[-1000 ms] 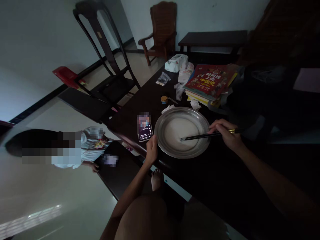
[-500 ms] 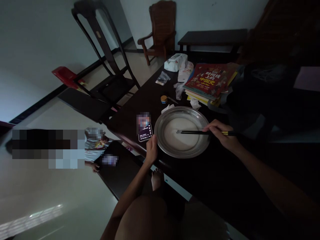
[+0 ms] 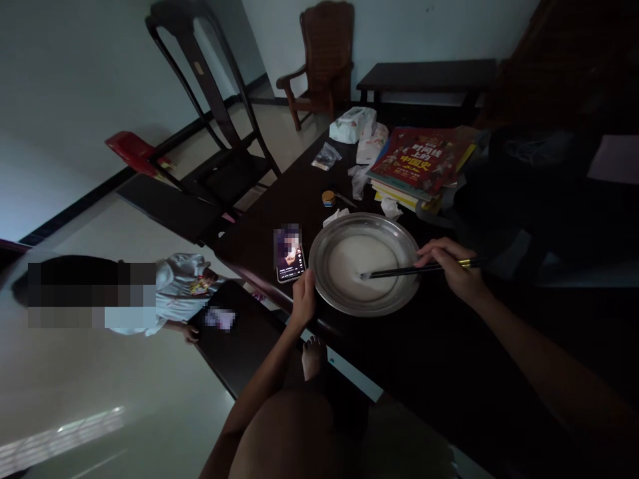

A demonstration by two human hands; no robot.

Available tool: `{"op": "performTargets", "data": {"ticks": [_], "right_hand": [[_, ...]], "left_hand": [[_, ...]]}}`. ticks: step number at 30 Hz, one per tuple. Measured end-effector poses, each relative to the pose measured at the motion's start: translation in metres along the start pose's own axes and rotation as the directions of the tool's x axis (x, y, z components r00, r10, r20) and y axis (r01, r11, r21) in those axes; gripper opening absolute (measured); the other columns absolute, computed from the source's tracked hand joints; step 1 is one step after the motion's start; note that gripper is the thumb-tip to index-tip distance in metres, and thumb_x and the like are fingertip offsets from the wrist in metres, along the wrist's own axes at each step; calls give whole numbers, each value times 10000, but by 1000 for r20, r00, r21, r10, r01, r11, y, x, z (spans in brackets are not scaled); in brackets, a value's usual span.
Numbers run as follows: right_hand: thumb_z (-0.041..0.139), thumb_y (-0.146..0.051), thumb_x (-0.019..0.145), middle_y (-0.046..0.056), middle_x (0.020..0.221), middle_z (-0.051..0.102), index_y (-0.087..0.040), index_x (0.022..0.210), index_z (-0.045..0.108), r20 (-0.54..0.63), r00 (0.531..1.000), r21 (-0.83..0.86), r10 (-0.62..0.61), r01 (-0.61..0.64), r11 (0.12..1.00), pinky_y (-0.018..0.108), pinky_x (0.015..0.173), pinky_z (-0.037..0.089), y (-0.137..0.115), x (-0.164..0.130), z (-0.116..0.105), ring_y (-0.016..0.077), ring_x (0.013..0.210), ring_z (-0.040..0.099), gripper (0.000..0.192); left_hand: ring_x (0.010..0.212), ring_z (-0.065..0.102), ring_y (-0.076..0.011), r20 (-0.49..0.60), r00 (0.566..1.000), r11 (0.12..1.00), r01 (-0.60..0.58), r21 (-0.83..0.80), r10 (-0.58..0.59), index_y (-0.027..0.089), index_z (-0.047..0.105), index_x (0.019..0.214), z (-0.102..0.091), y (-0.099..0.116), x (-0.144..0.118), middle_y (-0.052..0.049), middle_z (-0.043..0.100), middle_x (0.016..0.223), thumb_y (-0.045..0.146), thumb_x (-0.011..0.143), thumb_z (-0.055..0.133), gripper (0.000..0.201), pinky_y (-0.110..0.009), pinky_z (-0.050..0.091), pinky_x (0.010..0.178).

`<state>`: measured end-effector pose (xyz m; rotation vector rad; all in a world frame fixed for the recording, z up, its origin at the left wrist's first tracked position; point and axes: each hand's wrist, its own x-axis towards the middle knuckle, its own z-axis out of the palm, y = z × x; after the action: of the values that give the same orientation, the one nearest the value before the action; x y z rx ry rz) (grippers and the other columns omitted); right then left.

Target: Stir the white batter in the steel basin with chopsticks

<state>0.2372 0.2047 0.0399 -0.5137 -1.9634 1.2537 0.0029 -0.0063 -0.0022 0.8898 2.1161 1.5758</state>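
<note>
A wide steel basin [image 3: 322,283] stands on the dark table, with a milky white liquid [image 3: 359,256] in its bottom. My left hand [image 3: 303,296] grips the basin's left rim. Held in my right hand [image 3: 456,266] is a pair of black chopsticks [image 3: 399,271] with gold bands near the top. The chopstick tips dip into the white liquid near the middle of the basin. Just left of the basin, close to my left fingers, a phone [image 3: 290,271] with a lit screen lies on the table.
Behind the basin are a small gold-lidded jar [image 3: 328,198], crumpled tissue [image 3: 391,208], plastic bags [image 3: 372,143] and a stack of books [image 3: 419,159]. At the left a person in a pale shirt [image 3: 180,286] leans by a dark bench [image 3: 234,352]. A tall chair [image 3: 214,106] stands beyond.
My right hand has shifted slightly right and down, and the chopstick tips have moved a little toward me in the liquid. The phone's picture has changed. My left hand stays on the rim.
</note>
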Motion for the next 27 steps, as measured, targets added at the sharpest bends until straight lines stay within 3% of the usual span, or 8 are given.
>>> {"op": "performTargets", "data": {"ticks": [4,9,13,19,23,27], "right_hand": [[546,-414,950,21,808,750,-265,924,727,80,996,-48,-35,39,998,363,801,515,-1,0,2,203,811,677,236],[521,-421,963,7,748,734,-262,919,717,1,1000,-16,10,-10,1000,345,771,526,-2,0,0,190,763,683,256],[557,-437,940,14,784,746,-274,922,726,67,998,-14,-5,6,1000,362,778,532,-4,0,2,205,792,681,235],[523,-452,955,11,722,726,-258,916,714,0,1000,-3,15,-15,1000,363,770,527,-4,1,1,201,750,682,275],[551,-421,946,20,795,744,-271,923,724,78,997,-23,-18,19,1000,374,799,525,-3,1,2,209,812,674,231],[545,-418,950,15,791,739,-264,921,720,20,1000,-27,7,-7,1000,354,776,530,-3,1,2,198,800,681,234]], "left_hand": [[682,459,-139,-6,1000,1000,2,0,-2,169,527,680,0,2,0,-9,540,690,721,887,356,615,-277,400,676],[699,475,-147,0,1000,1000,-2,0,2,166,549,695,0,5,0,-13,557,694,732,876,368,621,-280,413,685],[707,477,-152,-13,1000,1000,18,-4,-18,169,535,670,0,6,0,-12,539,676,743,864,378,626,-283,414,692],[701,467,-149,4,1000,1000,18,-6,-18,167,547,692,0,3,0,-14,543,695,747,867,365,633,-284,405,695],[700,468,-148,-7,1000,1000,14,0,-14,168,546,688,0,2,0,-13,539,692,760,866,348,649,-284,407,698],[712,476,-152,1,1000,1000,-1,-5,1,165,550,694,0,3,0,-19,548,697,761,863,354,649,-284,414,700]]}}
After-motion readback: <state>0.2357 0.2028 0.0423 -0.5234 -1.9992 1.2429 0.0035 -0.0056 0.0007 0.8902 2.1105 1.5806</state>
